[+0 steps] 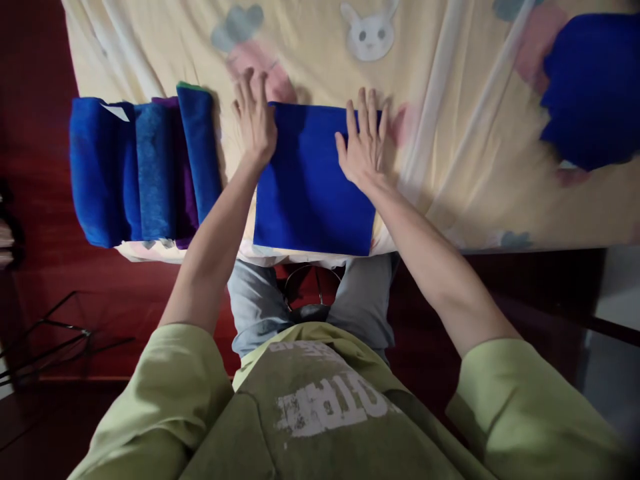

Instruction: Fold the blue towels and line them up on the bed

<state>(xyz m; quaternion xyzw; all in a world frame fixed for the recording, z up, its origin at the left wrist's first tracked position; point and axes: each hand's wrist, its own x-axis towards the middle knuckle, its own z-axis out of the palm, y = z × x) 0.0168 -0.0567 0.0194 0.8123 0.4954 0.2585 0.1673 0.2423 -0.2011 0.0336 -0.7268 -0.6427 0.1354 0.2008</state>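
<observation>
A blue cloth (pixel 313 187), roughly square and smooth, lies flat near the front edge of the covered surface, directly before me. My left hand (pixel 255 123) rests at its upper left corner, fingers stretched out and partly beyond the cloth. Over the upper right corner lies my right hand (pixel 364 137), palm down with fingers extended. Neither hand grips anything. Left of the cloth stand several folded or rolled cloths side by side: a large blue one (pixel 95 173), a lighter blue one (pixel 156 173), a purple one (pixel 186 180) and a blue one with a green edge (pixel 200 150).
A bunched blue cloth (pixel 595 90) lies at the far right. Beneath everything spreads a cream cover (pixel 460 167) with a rabbit print and some creases. Below its front edge are my legs (pixel 260 300) and a dark red floor (pixel 190 347). A thin black metal frame (pixel 65 327) stands lower left.
</observation>
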